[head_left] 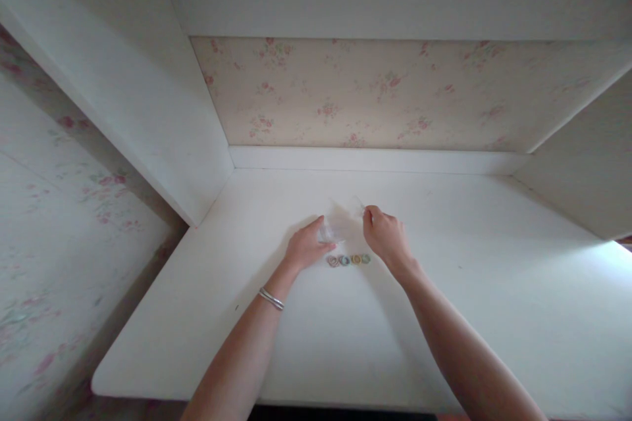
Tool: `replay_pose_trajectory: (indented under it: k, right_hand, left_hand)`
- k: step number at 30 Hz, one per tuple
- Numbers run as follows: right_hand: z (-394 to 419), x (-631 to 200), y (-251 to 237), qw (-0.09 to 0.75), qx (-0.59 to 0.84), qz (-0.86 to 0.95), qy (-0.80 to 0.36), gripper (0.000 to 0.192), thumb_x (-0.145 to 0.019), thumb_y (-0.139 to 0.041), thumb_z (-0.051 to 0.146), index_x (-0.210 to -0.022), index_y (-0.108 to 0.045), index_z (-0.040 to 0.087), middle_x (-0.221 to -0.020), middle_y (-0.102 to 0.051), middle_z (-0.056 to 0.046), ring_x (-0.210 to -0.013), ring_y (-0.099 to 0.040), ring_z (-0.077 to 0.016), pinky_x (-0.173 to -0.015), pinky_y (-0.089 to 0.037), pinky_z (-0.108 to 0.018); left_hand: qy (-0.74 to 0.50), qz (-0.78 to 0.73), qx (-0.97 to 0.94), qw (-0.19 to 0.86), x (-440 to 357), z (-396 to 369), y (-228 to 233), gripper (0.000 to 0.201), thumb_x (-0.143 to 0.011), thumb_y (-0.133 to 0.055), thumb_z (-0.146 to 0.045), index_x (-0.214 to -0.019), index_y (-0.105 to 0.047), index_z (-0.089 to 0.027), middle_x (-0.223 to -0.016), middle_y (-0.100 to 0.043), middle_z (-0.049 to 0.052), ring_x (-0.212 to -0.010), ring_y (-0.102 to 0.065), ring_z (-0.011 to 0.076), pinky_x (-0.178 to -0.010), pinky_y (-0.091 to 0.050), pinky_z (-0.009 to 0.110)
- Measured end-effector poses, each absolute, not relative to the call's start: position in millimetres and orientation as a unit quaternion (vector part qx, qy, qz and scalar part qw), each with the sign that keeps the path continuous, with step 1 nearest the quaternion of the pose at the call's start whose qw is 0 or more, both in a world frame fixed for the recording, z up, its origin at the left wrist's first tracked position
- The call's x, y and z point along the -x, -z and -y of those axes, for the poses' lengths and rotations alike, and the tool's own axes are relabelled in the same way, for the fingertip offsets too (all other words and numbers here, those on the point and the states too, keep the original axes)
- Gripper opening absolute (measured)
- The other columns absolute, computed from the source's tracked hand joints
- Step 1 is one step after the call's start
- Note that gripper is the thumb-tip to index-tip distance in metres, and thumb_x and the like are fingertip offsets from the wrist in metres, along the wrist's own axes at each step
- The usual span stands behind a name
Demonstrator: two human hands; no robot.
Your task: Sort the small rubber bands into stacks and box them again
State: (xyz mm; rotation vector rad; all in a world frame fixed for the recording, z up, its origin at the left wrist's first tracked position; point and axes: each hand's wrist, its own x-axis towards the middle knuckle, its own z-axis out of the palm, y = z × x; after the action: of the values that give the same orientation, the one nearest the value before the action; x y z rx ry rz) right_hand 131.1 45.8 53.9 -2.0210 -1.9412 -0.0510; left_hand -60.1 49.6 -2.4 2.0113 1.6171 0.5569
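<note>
My left hand [307,245] grips a small clear plastic container [332,231] between thumb and fingers, just above the desk. To its right my right hand [385,231] is closed in a pinch on a thin clear plastic piece [361,206], possibly a lid. Whether the two clear pieces are joined I cannot tell. Below them, between my hands, a row of several small round coiled items [348,260] in pinkish, bluish, yellow and greenish tones lies on the white desk [316,335]. Their exact kind is too small to make out. A silver bangle [271,298] circles my left wrist.
A white side panel [148,99] rises at the left and another panel [582,164] at the right. Behind the desk runs a low white ledge [375,159] below floral wallpaper [365,92]. A white shelf front [375,3] hangs overhead.
</note>
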Motion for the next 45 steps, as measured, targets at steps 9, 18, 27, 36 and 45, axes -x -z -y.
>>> replay_pose_trajectory:
  k: [9,18,27,36,45]
  right_hand:
    - [-45,-206,-25,0.226,0.814,0.535,-0.009,0.043,-0.089,-0.028,0.034,-0.104,-0.065,0.019,-0.084,-0.068,-0.011,-0.076,-0.060,-0.0208,-0.063,-0.035,-0.027]
    - [-42,-228,-17,0.160,0.831,0.532,-0.008,0.042,-0.084,-0.035,0.040,-0.095,-0.072,0.023,-0.095,-0.067,-0.012,-0.075,-0.060,-0.0220,-0.060,-0.037,-0.028]
    - [-42,-239,-10,0.172,0.833,0.526,-0.008,0.038,-0.082,-0.039,0.035,-0.095,-0.072,0.019,-0.099,-0.064,-0.013,-0.074,-0.059,-0.0206,-0.061,-0.037,-0.030]
    - [-32,-183,-13,0.296,0.674,0.676,-0.031,0.031,-0.088,-0.038,0.030,-0.093,-0.067,0.021,-0.082,-0.064,-0.003,-0.073,-0.056,-0.0142,-0.072,-0.036,-0.026]
    - [-18,-157,-11,0.238,0.544,0.803,-0.055,0.033,-0.094,-0.036,0.033,-0.118,-0.058,0.031,-0.107,-0.059,-0.005,-0.095,-0.052,-0.0176,-0.085,-0.030,-0.034]
  left_hand:
    - [-0.225,-0.573,-0.750,0.243,62,-49,6,0.077,-0.070,-0.067,-0.047,-0.137,-0.038,-0.023,-0.138,-0.046,0.006,-0.123,-0.047,0.0228,-0.106,-0.035,0.034]
    - [-0.253,-0.530,-0.768,0.257,64,-48,2,0.079,-0.062,-0.075,-0.042,-0.133,-0.045,-0.023,-0.140,-0.043,0.007,-0.126,-0.042,0.0257,-0.105,-0.035,0.036]
    - [-0.280,-0.500,-0.748,0.335,67,-43,0,0.059,-0.072,-0.068,-0.032,-0.127,-0.051,-0.022,-0.134,-0.044,0.007,-0.064,-0.056,0.0067,-0.070,-0.053,0.026]
    - [-0.270,-0.532,-0.741,0.309,62,-41,0,0.048,-0.074,-0.065,-0.036,-0.121,-0.057,-0.026,-0.128,-0.050,0.003,-0.061,-0.057,0.0061,-0.072,-0.052,0.024]
    - [-0.290,-0.516,-0.740,0.319,61,-40,-3,0.051,-0.073,-0.066,-0.036,-0.122,-0.056,-0.027,-0.122,-0.056,0.003,-0.066,-0.058,0.0095,-0.071,-0.051,0.025]
